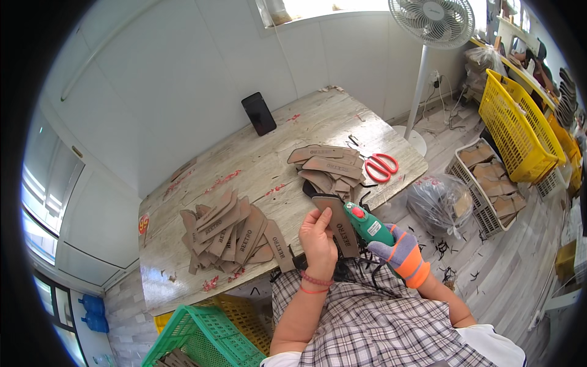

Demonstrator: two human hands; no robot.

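Observation:
My left hand (319,240) grips a curved, flat brown shoe piece (343,232) with dark lettering, thumb on its face, at the table's front edge. In a grey and orange glove, my right hand (402,253) is wrapped round a green hand-held power tool (374,229) with a red button. The tool's front end is against or very close to the piece's right edge; the exact contact is hidden. Beyond my hands lies a pile of similar brown pieces (327,164), and a larger loose pile (229,235) spreads to the left. Red-handled scissors (381,167) lie right of the far pile.
A black phone (259,114) leans near the back of the table (208,165). Below its front edge stands a green crate (211,336). On the right are a plastic bag (439,202), a crate of brown pieces (489,177), a yellow crate (520,128) and a standing fan (433,21). Black scraps litter the floor.

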